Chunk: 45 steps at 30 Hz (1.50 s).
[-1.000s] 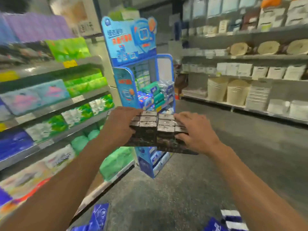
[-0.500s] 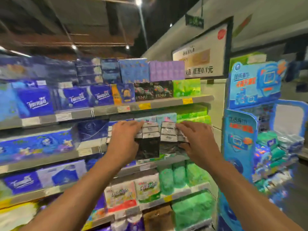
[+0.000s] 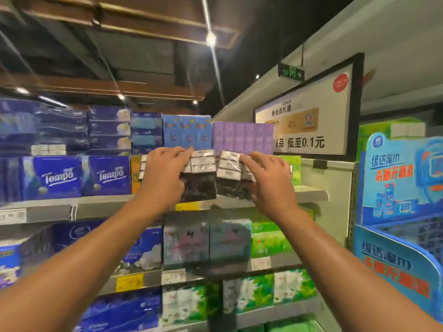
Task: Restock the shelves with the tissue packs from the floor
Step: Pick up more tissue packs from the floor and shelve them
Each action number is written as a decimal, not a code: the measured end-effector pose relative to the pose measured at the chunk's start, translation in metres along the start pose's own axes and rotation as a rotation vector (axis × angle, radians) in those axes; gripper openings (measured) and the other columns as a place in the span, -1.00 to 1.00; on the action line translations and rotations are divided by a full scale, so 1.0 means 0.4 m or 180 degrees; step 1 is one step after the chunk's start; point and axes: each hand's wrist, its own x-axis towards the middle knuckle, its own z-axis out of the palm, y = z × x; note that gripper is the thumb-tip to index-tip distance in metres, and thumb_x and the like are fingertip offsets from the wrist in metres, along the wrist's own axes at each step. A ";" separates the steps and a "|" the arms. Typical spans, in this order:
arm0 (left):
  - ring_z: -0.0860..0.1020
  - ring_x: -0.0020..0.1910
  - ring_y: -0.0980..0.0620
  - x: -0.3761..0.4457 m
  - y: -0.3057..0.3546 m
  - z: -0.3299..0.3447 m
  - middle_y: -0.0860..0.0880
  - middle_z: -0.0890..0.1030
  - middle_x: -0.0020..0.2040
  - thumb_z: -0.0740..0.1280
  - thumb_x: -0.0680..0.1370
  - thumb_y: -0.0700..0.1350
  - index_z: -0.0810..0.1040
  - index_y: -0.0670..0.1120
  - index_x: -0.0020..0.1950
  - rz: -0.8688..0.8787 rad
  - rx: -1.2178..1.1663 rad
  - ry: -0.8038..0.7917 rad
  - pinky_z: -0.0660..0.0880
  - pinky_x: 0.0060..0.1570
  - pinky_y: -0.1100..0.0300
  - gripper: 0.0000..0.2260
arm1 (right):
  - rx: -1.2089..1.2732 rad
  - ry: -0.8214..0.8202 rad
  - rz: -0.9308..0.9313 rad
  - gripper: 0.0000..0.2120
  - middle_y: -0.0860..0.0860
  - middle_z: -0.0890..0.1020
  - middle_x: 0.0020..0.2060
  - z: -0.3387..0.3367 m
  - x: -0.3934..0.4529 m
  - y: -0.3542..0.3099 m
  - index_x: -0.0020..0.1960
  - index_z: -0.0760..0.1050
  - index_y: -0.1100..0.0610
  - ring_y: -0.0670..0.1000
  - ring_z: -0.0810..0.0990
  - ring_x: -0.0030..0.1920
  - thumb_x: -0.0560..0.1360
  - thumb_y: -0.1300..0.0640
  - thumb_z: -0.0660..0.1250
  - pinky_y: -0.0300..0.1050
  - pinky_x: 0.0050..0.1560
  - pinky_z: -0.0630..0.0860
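Observation:
I hold two black-and-silver tissue packs up at the front edge of the top shelf (image 3: 309, 196). My left hand (image 3: 163, 174) grips the left tissue pack (image 3: 200, 179). My right hand (image 3: 269, 180) grips the right tissue pack (image 3: 229, 177), which tilts slightly. A narrow gap separates the two packs. Both sit just above the shelf's lip, between an orange pack (image 3: 135, 173) on the left and a green pack (image 3: 293, 168) on the right. My hands hide the outer sides of the packs.
Blue Tempo packs (image 3: 109, 176) fill the shelf's left part, with blue and purple packs (image 3: 242, 137) stacked above. Lower shelves hold blue, grey and green packs. A blue cardboard display stand (image 3: 402, 207) stands close on the right. A framed sign (image 3: 306, 121) hangs above.
My view swung from the aisle and floor up to the shelving. Both hands rose with the packs from the middle shelves to the top shelf, and the packs now part slightly.

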 end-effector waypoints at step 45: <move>0.23 0.43 -0.09 0.363 -0.167 0.604 0.00 0.29 0.45 0.48 0.42 -0.12 0.17 0.14 0.49 -0.0441 0.1016 -0.0579 0.12 0.39 -0.31 -0.25 | 0.0287 -0.1748 -0.0060 -0.31 -0.14 0.42 0.41 0.729 0.298 0.361 0.45 0.24 -0.21 0.06 0.35 0.39 0.40 -0.36 0.34 0.18 0.41 0.15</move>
